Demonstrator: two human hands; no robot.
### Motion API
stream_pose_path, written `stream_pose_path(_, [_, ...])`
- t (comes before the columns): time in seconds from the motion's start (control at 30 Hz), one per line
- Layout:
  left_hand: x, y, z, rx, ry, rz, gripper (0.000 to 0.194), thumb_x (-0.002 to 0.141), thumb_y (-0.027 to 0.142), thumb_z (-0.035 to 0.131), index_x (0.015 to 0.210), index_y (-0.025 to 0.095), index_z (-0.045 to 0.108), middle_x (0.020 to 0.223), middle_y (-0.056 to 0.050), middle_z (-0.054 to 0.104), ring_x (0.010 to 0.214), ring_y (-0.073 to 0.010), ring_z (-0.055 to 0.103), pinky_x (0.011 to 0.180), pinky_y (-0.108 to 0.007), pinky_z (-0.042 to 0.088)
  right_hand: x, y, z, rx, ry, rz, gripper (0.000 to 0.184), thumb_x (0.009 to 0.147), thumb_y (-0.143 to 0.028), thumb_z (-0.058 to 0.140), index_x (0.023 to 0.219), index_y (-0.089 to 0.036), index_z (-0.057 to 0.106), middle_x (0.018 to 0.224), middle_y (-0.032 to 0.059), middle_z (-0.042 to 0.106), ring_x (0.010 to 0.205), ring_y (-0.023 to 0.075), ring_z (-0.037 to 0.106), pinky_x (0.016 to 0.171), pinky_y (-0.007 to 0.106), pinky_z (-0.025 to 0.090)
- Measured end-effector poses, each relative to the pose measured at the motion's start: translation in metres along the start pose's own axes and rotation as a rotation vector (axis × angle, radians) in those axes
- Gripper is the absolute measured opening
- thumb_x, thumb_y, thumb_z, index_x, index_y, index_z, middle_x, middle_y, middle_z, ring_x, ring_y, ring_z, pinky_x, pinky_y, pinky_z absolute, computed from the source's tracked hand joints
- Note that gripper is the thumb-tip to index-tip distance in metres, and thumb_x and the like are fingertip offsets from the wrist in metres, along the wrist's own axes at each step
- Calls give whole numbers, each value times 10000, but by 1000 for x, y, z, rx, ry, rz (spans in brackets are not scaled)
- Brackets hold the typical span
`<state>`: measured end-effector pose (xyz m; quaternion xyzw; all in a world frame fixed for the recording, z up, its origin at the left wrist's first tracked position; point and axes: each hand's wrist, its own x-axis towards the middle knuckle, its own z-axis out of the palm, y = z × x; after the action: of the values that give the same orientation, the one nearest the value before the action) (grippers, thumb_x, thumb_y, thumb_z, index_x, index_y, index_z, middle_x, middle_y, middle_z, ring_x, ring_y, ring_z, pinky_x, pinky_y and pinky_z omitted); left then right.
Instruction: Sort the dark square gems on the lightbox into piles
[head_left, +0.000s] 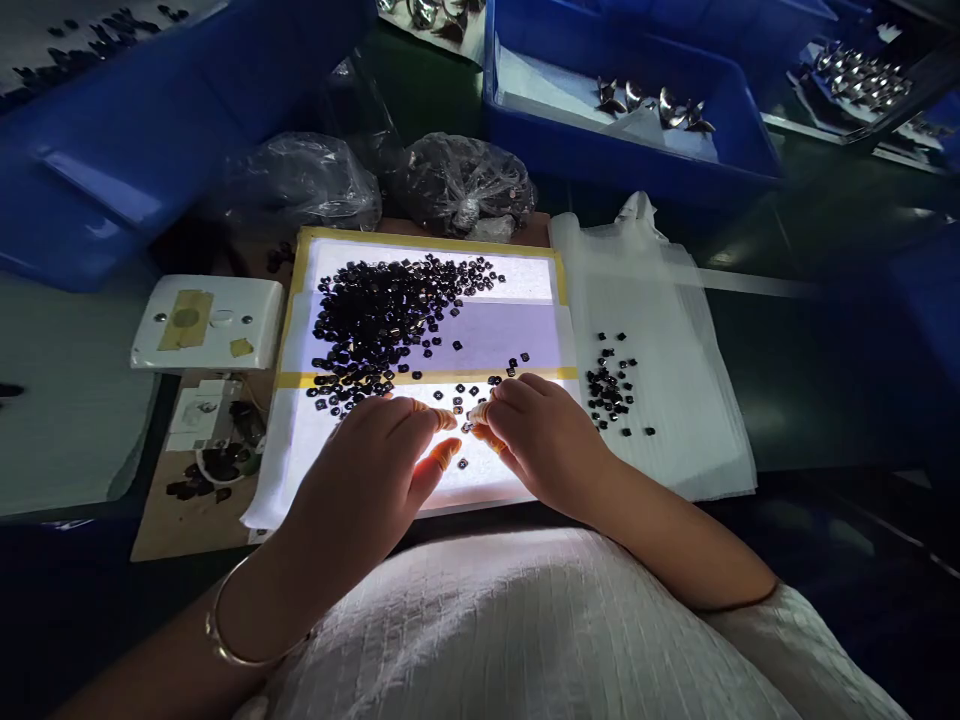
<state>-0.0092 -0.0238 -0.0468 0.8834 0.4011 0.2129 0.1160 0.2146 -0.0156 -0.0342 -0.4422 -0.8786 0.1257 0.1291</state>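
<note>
A lit white panel (525, 335) edged with yellow tape lies in front of me, and a dense heap of small black square parts (375, 310) covers its upper left. Over its lower half, my left hand (367, 465) has thumb and forefinger apart, with nothing seen between them. My right hand (544, 440) faces it, finger and thumb pinched at a small black part (466, 428); how firmly it is gripped is hard to see. Several loose parts lie around the fingertips, one of them a single black part (463, 464) nearer to me.
Right of the panel, a white foam sheet (675, 350) bears a smaller group of black parts (609, 390). A white switch box (206, 322) stands at the left. Behind are clear plastic bags (465, 180) and a blue bin (637, 150) with shiny metal pieces. Another blue bin (150, 150) rises at the left.
</note>
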Motion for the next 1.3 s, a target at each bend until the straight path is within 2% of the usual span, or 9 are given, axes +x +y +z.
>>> stream_pose_path(0.23, [4, -2, 0, 40, -35, 31, 170, 979, 155, 621, 1136, 96, 652, 959, -107, 678, 918, -284, 611, 844, -465, 535, -21, 30, -17, 162, 143, 138, 172, 950, -64, 536, 985, -160, 675, 912, 84, 676, 828, 207, 581, 738, 342, 480])
stream_pose_path(0.4, [8, 1, 8, 76, -65, 64, 221, 932, 133, 662, 1148, 86, 663, 945, -116, 680, 877, -303, 617, 790, -491, 556, -30, 36, -17, 189, 116, 199, 220, 901, -33, 490, 969, -183, 635, 941, 86, 670, 857, 212, 578, 747, 352, 468])
stream_pose_path(0.5, [12, 4, 11, 106, -78, 63, 175, 904, 84, 650, 1076, 108, 670, 902, -106, 674, 836, -304, 608, 741, -488, 561, -32, 37, -16, 242, 82, 235, 248, 868, -30, 474, 980, -185, 631, 917, 72, 680, 825, 199, 583, 725, 343, 465])
stream_pose_path(0.7, [20, 12, 11, 10, -82, 60, 144, 978, 168, 571, 1036, 135, 698, 899, -100, 713, 835, -289, 641, 785, -490, 570, -34, 37, -18, 400, 72, 276, 291, 908, -43, 479, 1073, -175, 679, 987, 83, 717, 905, 201, 651, 758, 341, 523])
stream_pose_path(0.77, [26, 16, 8, -111, -57, -10, 210, 1014, 261, 550, 1100, 151, 707, 955, -103, 746, 889, -283, 678, 818, -472, 576, -33, 32, -21, 488, 99, 255, 261, 954, -71, 496, 1090, -196, 681, 1015, 71, 727, 938, 192, 668, 766, 330, 539])
stream_pose_path(0.87, [38, 23, 0, -421, -104, -237, 320, 1028, 419, 523, 1180, 206, 707, 1015, -83, 782, 887, -244, 717, 771, -399, 588, -30, 22, -26, 525, 164, 129, 204, 1015, -129, 500, 1075, -220, 673, 986, 50, 725, 928, 179, 666, 784, 339, 552])
stream_pose_path(1.03, [53, 24, -2, -886, -242, -550, 279, 942, 494, 624, 1012, 246, 730, 794, -12, 728, 643, -158, 608, 552, -282, 509, -24, 11, -27, 366, 241, 2, 165, 1057, -177, 480, 1031, -214, 638, 947, 60, 718, 893, 192, 635, 801, 369, 548])
stream_pose_path(1.2, [50, 16, 5, -1051, -269, -621, 199, 906, 447, 693, 923, 249, 701, 836, -10, 716, 679, -152, 598, 584, -290, 517, -24, 10, -20, 348, 309, -43, 120, 1048, -147, 517, 1073, -217, 612, 971, 52, 741, 885, 182, 638, 786, 346, 541])
stream_pose_path(1.3, [49, 19, 2, -964, -254, -608, 167, 911, 418, 666, 919, 253, 695, 847, -12, 744, 736, -177, 665, 612, -304, 539, -25, 9, -14, 381, 319, -10, 116, 1042, -153, 526, 1083, -219, 612, 975, 47, 748, 869, 175, 654, 763, 343, 544])
